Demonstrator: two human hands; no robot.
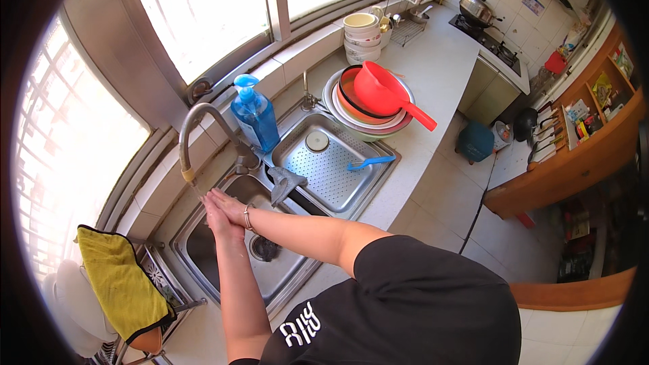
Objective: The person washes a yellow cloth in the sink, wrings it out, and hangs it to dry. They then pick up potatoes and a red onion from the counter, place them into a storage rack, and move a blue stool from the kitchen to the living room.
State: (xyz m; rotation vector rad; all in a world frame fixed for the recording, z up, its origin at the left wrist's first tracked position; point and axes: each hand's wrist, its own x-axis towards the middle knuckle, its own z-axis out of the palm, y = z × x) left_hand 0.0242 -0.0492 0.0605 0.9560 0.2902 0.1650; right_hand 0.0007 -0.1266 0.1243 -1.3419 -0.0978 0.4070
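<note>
My left hand (219, 222) and my right hand (230, 206) press together palm to palm, fingers stretched out flat, with no object seen in either. They are just below the spout of the curved metal faucet (188, 175), where a thin stream of water meets the fingertips. A bracelet (247, 217) circles my right wrist. Under my forearms lies the stainless steel sink basin (276, 276), its dark drain (265, 248) partly in view. To the right, a grey cloth (286, 184) drapes over the divider between the two basins. The palms' inner faces are hidden.
A perforated drain tray (324, 172) in the second basin carries a blue brush (371, 162). Behind it stands a blue pump bottle (256, 119). Nested basins with a red ladle (383, 91) sit farther right. A yellow towel (119, 284) hangs on a rack at the left.
</note>
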